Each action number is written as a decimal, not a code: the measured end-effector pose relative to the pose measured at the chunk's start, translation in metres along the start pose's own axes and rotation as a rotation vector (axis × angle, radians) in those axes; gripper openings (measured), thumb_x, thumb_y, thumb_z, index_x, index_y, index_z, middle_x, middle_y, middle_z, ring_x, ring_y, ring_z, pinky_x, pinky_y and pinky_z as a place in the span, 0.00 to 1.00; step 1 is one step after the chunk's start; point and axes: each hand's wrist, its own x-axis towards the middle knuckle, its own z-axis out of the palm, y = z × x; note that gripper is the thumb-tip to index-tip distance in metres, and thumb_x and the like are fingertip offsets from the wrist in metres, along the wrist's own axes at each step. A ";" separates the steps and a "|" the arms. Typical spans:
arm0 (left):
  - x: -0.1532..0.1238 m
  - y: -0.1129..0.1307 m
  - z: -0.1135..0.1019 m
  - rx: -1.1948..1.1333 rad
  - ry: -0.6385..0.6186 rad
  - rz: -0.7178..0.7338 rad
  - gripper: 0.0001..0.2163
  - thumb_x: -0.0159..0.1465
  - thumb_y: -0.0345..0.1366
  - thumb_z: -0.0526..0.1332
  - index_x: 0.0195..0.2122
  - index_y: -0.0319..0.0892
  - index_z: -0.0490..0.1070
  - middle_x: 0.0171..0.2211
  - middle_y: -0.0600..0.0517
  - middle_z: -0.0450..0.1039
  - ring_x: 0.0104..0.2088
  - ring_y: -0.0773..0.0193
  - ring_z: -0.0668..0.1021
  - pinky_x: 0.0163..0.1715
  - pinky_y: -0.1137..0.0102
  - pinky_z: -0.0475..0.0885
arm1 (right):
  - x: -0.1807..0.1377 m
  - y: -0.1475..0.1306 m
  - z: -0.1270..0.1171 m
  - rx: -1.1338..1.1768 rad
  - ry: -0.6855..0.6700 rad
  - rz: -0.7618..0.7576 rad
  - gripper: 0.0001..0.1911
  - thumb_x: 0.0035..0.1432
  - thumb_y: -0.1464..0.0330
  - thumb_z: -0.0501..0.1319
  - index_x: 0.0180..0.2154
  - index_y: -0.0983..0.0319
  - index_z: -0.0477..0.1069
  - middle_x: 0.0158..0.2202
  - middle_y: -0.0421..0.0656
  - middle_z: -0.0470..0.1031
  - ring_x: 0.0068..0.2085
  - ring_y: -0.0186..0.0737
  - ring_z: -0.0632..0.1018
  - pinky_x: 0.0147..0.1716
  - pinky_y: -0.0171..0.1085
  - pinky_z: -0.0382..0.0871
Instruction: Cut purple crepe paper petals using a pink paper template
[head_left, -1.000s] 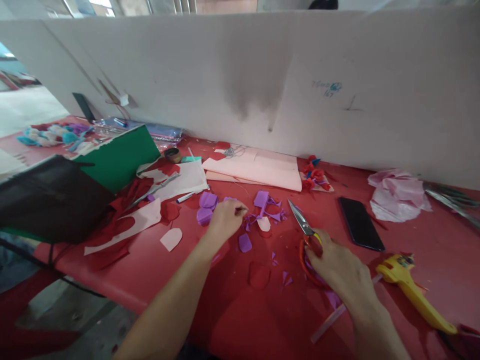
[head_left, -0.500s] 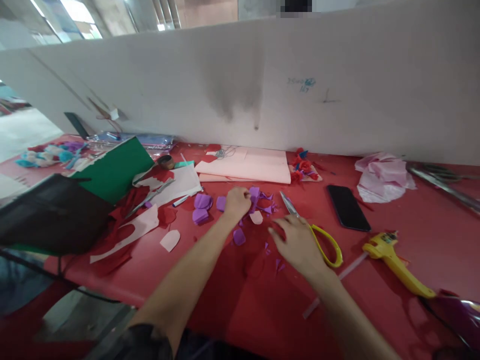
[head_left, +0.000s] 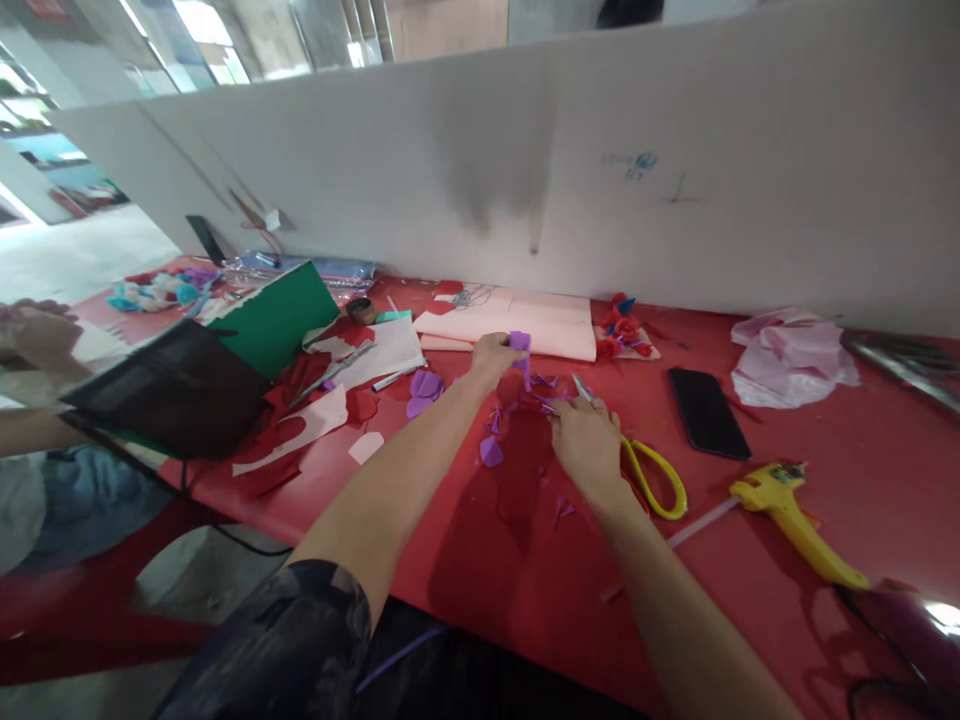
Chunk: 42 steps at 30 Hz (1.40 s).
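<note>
My left hand point(head_left: 493, 358) is closed, pinching a purple paper piece point(head_left: 520, 342) just above the table. A narrow purple strip hangs down from it. My right hand point(head_left: 589, 440) lies low over the table, fingers curled with the tips at thin purple scraps point(head_left: 541, 402); whether they grip one is hard to see. Beside and partly under this hand lie scissors with yellow handles point(head_left: 656, 482), their blade tip showing past the knuckles. A purple petal-shaped piece point(head_left: 491, 452) rests between my forearms. Further purple petals point(head_left: 426, 386) sit left of my left forearm.
Folded pink sheets point(head_left: 517, 325) and red flowers point(head_left: 622, 325) lie along the white partition point(head_left: 375, 170). To the right are a phone point(head_left: 709, 412), crumpled pink wrap point(head_left: 793, 358) and a yellow glue gun point(head_left: 787, 515). A black bag point(head_left: 176, 385) stands left; another person's hand point(head_left: 41, 335) shows beyond it.
My left hand has lifted slightly up and away with the purple piece. My right hand has moved in toward the scraps, its fingers drawing together. The view has turned a little left.
</note>
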 end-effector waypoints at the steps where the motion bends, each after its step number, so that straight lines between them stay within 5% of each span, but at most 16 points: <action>1: 0.000 0.003 -0.003 -0.057 0.002 0.001 0.05 0.53 0.27 0.65 0.33 0.38 0.74 0.29 0.50 0.76 0.31 0.67 0.75 0.31 0.74 0.66 | 0.000 0.005 -0.002 0.025 0.013 0.009 0.15 0.64 0.70 0.49 0.42 0.66 0.74 0.45 0.57 0.74 0.51 0.58 0.68 0.49 0.52 0.58; 7: -0.022 0.020 -0.024 -0.331 -0.177 -0.051 0.03 0.55 0.30 0.65 0.30 0.37 0.72 0.25 0.50 0.74 0.25 0.68 0.75 0.27 0.73 0.68 | 0.004 0.024 -0.006 0.337 0.084 0.034 0.15 0.55 0.68 0.61 0.45 0.64 0.75 0.46 0.55 0.74 0.50 0.52 0.71 0.54 0.50 0.57; 11: -0.065 0.016 -0.022 -0.433 -0.258 -0.027 0.08 0.50 0.32 0.68 0.30 0.38 0.72 0.24 0.52 0.74 0.23 0.68 0.74 0.25 0.73 0.66 | 0.003 0.024 -0.008 0.719 0.156 0.092 0.23 0.59 0.56 0.55 0.48 0.65 0.72 0.47 0.53 0.75 0.47 0.48 0.74 0.47 0.45 0.67; 15: -0.105 0.005 -0.007 -0.554 -0.251 -0.003 0.11 0.47 0.36 0.70 0.30 0.39 0.75 0.26 0.53 0.74 0.24 0.71 0.72 0.25 0.75 0.62 | -0.005 0.016 -0.011 1.097 0.069 0.117 0.24 0.55 0.51 0.58 0.46 0.60 0.72 0.45 0.48 0.78 0.44 0.44 0.78 0.41 0.40 0.72; 20: -0.126 -0.004 0.005 -0.638 -0.233 0.012 0.13 0.46 0.37 0.72 0.31 0.38 0.77 0.27 0.52 0.75 0.25 0.72 0.69 0.26 0.74 0.60 | -0.010 0.014 -0.016 1.351 -0.041 0.137 0.16 0.46 0.57 0.68 0.35 0.59 0.77 0.35 0.43 0.79 0.37 0.42 0.77 0.40 0.40 0.71; 23: -0.124 -0.011 0.002 -0.694 -0.267 0.020 0.14 0.47 0.38 0.72 0.35 0.40 0.78 0.31 0.52 0.76 0.28 0.71 0.71 0.29 0.75 0.63 | -0.010 0.016 -0.019 1.406 -0.026 0.162 0.15 0.44 0.60 0.71 0.34 0.59 0.77 0.32 0.41 0.78 0.36 0.41 0.76 0.40 0.39 0.70; 32: -0.111 -0.022 -0.010 -0.790 -0.314 -0.033 0.14 0.41 0.40 0.75 0.24 0.38 0.76 0.22 0.56 0.71 0.23 0.74 0.70 0.28 0.76 0.65 | -0.018 0.008 -0.025 1.425 0.058 0.147 0.11 0.46 0.62 0.71 0.33 0.59 0.77 0.33 0.40 0.78 0.35 0.38 0.76 0.38 0.35 0.70; 39: -0.124 -0.020 0.001 -0.893 -0.445 -0.046 0.15 0.53 0.46 0.69 0.33 0.39 0.78 0.33 0.48 0.77 0.33 0.65 0.76 0.37 0.70 0.71 | -0.022 0.007 -0.020 1.171 0.154 0.092 0.08 0.52 0.63 0.66 0.33 0.60 0.76 0.33 0.42 0.78 0.34 0.40 0.76 0.38 0.38 0.70; 42: -0.129 -0.018 0.003 -0.921 -0.473 -0.068 0.15 0.51 0.40 0.71 0.38 0.41 0.77 0.37 0.49 0.78 0.35 0.64 0.77 0.38 0.70 0.71 | -0.022 0.006 -0.021 1.149 0.166 0.095 0.09 0.52 0.62 0.66 0.34 0.60 0.75 0.33 0.42 0.78 0.33 0.40 0.76 0.37 0.38 0.71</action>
